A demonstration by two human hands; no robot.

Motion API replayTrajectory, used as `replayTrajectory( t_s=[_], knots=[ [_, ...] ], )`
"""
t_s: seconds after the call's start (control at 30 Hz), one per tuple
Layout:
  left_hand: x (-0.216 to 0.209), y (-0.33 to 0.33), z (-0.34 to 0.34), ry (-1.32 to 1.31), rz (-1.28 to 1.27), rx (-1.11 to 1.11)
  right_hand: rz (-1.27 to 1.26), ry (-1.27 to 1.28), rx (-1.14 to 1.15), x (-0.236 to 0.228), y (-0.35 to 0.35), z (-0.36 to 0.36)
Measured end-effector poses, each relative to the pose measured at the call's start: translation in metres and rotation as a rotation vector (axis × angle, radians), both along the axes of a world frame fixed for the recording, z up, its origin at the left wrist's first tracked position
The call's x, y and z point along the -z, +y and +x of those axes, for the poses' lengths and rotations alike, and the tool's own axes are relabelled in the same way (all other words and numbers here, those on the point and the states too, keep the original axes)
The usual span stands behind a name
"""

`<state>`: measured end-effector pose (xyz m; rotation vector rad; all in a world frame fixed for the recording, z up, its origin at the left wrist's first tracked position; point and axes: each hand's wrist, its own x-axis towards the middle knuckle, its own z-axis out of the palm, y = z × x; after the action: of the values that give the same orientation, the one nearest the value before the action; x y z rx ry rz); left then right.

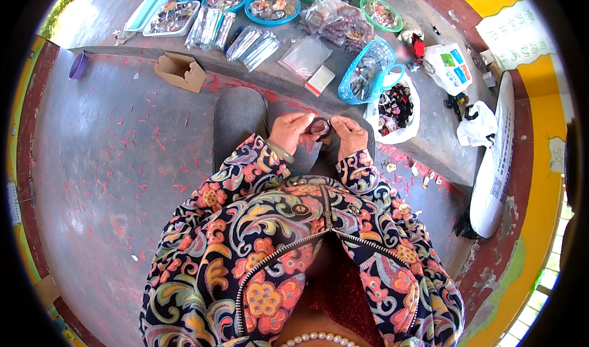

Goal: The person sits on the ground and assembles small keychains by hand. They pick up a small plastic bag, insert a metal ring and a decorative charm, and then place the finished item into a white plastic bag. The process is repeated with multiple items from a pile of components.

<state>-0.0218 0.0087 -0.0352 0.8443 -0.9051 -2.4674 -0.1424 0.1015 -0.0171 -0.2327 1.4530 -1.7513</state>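
Observation:
Above my lap, both hands meet at a small dark ring-shaped hair tie [320, 126]. My left hand [291, 132] pinches its left side between thumb and fingertips, and a bracelet circles that wrist. From the other side, my right hand [350, 137] is closed on the hair tie's right edge. Something pale and thin shows below the left fingertips, too small to make out. Just right of my knees, an open white bag [410, 129] holds a heap of dark and coloured small pieces.
A blue basket [350, 84] stands on the raised ledge ahead, near a white-and-red box [319, 81] and clear plastic bags [305, 57]. Farther back are round trays [273, 21] of small goods. An open cardboard box [180, 73] and a purple bowl [78, 65] lie leftward.

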Motion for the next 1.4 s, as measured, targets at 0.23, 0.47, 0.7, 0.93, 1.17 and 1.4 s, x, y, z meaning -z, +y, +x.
replayTrajectory(
  t_s=[0.23, 0.47, 0.7, 0.93, 1.17, 1.4],
  knots=[
    [0.001, -0.002, -0.001, -0.020, -0.067, -0.008, 0.003, 0.000, -0.065, 0.024, -0.001, -0.010],
    [0.002, -0.001, -0.001, -0.049, -0.107, 0.010, -0.029, -0.095, -0.307, 0.015, 0.001, -0.009],
    [0.005, 0.001, -0.003, -0.027, -0.050, 0.001, 0.009, -0.050, -0.249, 0.013, 0.000, -0.006],
    [0.005, -0.002, -0.001, -0.033, -0.039, 0.027, 0.004, -0.056, -0.214, 0.024, 0.001, -0.012],
    [0.004, -0.001, 0.000, -0.072, -0.035, 0.072, 0.028, -0.085, -0.014, 0.008, 0.001, -0.002],
    [0.011, -0.006, 0.001, -0.057, 0.015, 0.057, 0.058, 0.031, -0.089, 0.041, 0.003, -0.019]
  ],
)
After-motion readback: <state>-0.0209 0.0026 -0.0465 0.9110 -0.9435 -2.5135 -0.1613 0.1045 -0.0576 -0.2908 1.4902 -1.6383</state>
